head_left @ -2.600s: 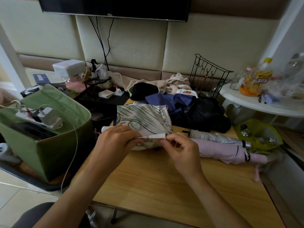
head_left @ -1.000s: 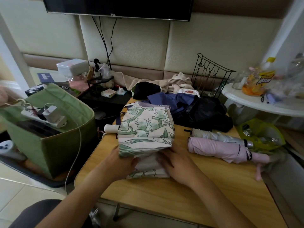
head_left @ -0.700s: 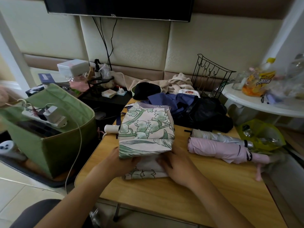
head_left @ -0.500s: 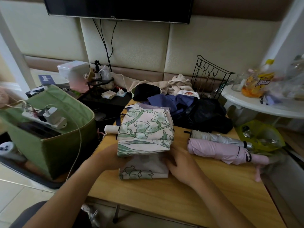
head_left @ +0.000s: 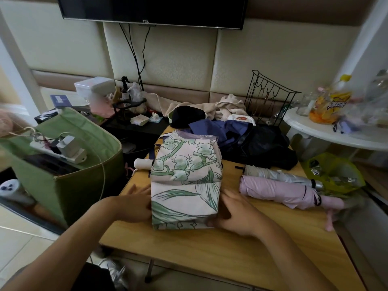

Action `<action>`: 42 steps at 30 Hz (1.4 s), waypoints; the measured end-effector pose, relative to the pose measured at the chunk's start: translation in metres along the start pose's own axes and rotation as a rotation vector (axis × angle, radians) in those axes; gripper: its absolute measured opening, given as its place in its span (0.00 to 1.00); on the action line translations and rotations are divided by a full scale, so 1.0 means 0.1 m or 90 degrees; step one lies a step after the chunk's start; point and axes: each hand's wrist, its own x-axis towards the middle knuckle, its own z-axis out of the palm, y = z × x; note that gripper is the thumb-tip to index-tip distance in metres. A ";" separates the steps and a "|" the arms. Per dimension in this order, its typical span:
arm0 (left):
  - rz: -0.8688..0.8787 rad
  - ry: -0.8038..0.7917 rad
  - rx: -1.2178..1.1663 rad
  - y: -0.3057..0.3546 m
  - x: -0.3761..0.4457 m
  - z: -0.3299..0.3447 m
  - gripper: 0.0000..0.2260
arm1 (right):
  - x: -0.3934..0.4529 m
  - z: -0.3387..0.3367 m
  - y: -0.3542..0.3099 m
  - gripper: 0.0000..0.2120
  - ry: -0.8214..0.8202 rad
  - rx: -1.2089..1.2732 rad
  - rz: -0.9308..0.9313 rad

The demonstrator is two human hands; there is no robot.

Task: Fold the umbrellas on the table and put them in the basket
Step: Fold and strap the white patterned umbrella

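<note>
A white umbrella printed with green flowers [head_left: 185,181] lies half-folded in the middle of the wooden table [head_left: 210,255], its white handle [head_left: 143,163] sticking out to the left. My left hand [head_left: 134,203] rests against the left edge of its fabric, fingers straight and blurred. My right hand [head_left: 233,213] presses the right edge with spread fingers, thumb by the lower corner. A rolled pink umbrella [head_left: 279,191] and a silver one [head_left: 277,175] lie to the right. The green fabric basket [head_left: 88,181] stands left of the table.
A power strip and charger [head_left: 63,148] sit across the basket's top. Dark blue and black fabric [head_left: 262,148] is piled at the table's back. A black wire rack [head_left: 270,97] stands behind it. A white round table [head_left: 336,133] and a yellow bag [head_left: 333,173] are at the right.
The printed fabric has been drawn down toward me over the pale lower layer. Both hands have slid from under the fold to its left and right sides.
</note>
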 end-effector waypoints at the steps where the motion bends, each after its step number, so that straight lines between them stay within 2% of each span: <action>1: -0.003 -0.002 0.024 0.00 -0.01 0.05 0.36 | 0.00 -0.01 0.01 0.47 -0.006 0.001 -0.005; 4: -0.043 -0.010 0.050 -0.03 -0.02 0.14 0.46 | -0.01 -0.04 0.04 0.51 -0.030 -0.009 -0.013; 7: -0.070 -0.002 0.046 -0.06 -0.04 0.17 0.50 | -0.02 -0.06 0.03 0.52 -0.047 -0.024 -0.006; 9: -0.056 0.002 0.040 -0.07 -0.05 0.18 0.51 | -0.03 -0.09 0.00 0.49 -0.054 -0.006 -0.003; 11: -0.044 0.003 0.031 -0.11 -0.04 0.20 0.54 | -0.05 -0.14 -0.04 0.40 -0.049 0.044 0.012; 13: -0.038 0.012 0.022 -0.14 -0.05 0.20 0.56 | -0.07 -0.17 -0.06 0.24 0.029 0.067 0.047; 15: -0.032 0.025 0.021 -0.14 -0.06 0.19 0.53 | -0.07 -0.18 -0.11 0.12 0.197 0.072 0.089; 17: -0.031 0.028 0.019 -0.12 -0.08 0.17 0.51 | -0.05 -0.16 -0.18 0.07 0.355 0.079 0.046; 18: -0.031 0.026 0.015 -0.11 -0.08 0.16 0.51 | -0.03 -0.14 -0.22 0.05 0.384 0.067 0.001; 20: -0.029 0.028 0.010 -0.10 -0.06 0.15 0.52 | 0.01 -0.11 -0.30 0.02 0.347 0.022 -0.081; 22: -0.028 0.034 0.009 -0.14 -0.04 0.15 0.53 | 0.05 -0.05 -0.34 0.11 0.273 -0.008 -0.107; 26: -0.026 0.041 -0.001 -0.19 0.02 0.11 0.58 | 0.11 0.08 -0.32 0.32 0.121 -0.045 -0.035; 29: -0.020 0.047 -0.038 -0.24 0.05 0.08 0.64 | 0.12 0.08 -0.30 0.40 0.054 -0.074 -0.012; 30: -0.025 0.054 -0.056 -0.26 0.05 0.05 0.63 | 0.12 0.07 -0.30 0.41 0.045 -0.080 -0.009; 31: -0.027 0.063 -0.088 -0.28 0.03 0.03 0.58 | 0.11 0.07 -0.31 0.42 0.036 -0.083 -0.006; 32: -0.025 0.109 -0.137 -0.28 0.01 0.00 0.44 | 0.11 0.07 -0.32 0.43 0.029 -0.085 -0.001; 33: -0.027 0.209 -0.176 -0.25 -0.01 -0.03 0.25 | 0.11 0.07 -0.32 0.43 0.023 -0.085 0.003; 34: -0.051 0.342 -0.192 -0.19 -0.03 -0.06 0.10 | 0.10 0.08 -0.33 0.44 0.022 -0.087 0.007; 35: -0.072 0.490 -0.179 -0.09 -0.06 -0.10 0.12 | 0.10 0.09 -0.33 0.44 0.025 -0.087 0.010; 36: -0.064 0.582 -0.179 0.02 -0.08 -0.11 0.15 | 0.11 0.10 -0.33 0.44 0.030 -0.087 0.013; 37: -0.013 0.614 -0.202 0.12 -0.10 -0.11 0.15 | 0.11 0.10 -0.32 0.45 0.032 -0.083 0.015; 40: 0.175 0.555 -0.198 0.37 -0.07 0.00 0.11 | 0.11 0.10 -0.30 0.44 0.031 -0.048 0.006; 42: 0.197 0.525 -0.123 0.42 0.02 0.09 0.07 | 0.12 0.07 -0.29 0.40 0.066 0.004 -0.009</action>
